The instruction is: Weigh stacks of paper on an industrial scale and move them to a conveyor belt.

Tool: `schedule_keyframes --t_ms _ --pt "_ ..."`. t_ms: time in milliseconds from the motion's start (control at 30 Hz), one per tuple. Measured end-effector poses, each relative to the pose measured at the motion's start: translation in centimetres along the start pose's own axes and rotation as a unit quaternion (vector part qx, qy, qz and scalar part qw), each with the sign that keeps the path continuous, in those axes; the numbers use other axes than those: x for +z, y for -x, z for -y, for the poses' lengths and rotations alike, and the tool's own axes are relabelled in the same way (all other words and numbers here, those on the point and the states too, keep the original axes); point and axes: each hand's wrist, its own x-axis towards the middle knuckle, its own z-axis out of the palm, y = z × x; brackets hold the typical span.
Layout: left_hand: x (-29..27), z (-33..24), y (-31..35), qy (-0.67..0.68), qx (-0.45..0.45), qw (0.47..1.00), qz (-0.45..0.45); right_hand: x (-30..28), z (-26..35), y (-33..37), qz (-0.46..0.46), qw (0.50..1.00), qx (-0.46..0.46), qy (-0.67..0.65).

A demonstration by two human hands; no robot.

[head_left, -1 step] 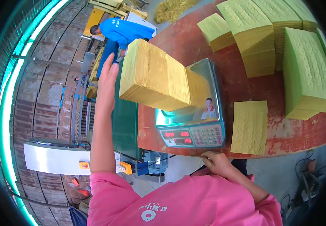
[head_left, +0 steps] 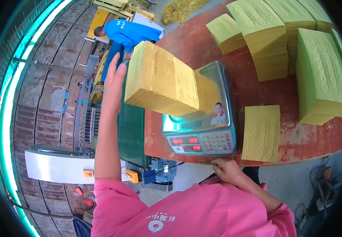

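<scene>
A thick stack of yellow paper sheets (head_left: 163, 79) rests on the metal pan of a digital scale (head_left: 212, 114), covering much of the pan. My left hand (head_left: 114, 81) is held upright at the stack's left side, with fingers stretched out and apart and nothing in them. Whether its palm touches the stack I cannot tell. At the table's front edge, below the scale's lit red display and keypad, my right hand (head_left: 228, 171) has its fingers curled in. Anything inside them is hidden.
A single embossed yellow sheet (head_left: 261, 132) lies right of the scale. Tall paper stacks (head_left: 323, 75) and a shorter stack (head_left: 225, 33) stand on the red table (head_left: 253, 93). Left are a green conveyor belt (head_left: 131, 134) and machinery. Beyond it a person in blue (head_left: 129, 31) bends over.
The fingers of my left hand have spread slightly beside the stack. My right hand, the scale and the stacks stay where they were.
</scene>
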Motion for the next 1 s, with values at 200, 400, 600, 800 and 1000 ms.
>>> schedule_keyframes --t_ms 200,400,600,800,1000 --pt "2.9 6.6 -2.1 -0.072 0.096 0.986 0.117 0.2 0.2 0.7 -0.015 1.000 -0.021 0.006" --pt "3.0 5.5 -2.1 0.103 0.044 0.981 0.160 1.3 -0.4 0.2 -0.041 0.997 -0.049 0.039" --pt "2.7 4.4 -1.5 0.013 0.153 0.987 -0.039 2.1 0.7 0.2 -0.066 0.995 -0.016 0.076" --pt "2.8 2.1 6.3 0.086 0.436 0.856 -0.264 2.5 1.9 3.1 -0.077 0.979 0.088 0.165" --pt "-0.5 4.8 11.8 0.130 0.416 0.861 -0.261 3.6 4.9 5.1 -0.145 0.974 0.154 0.082"
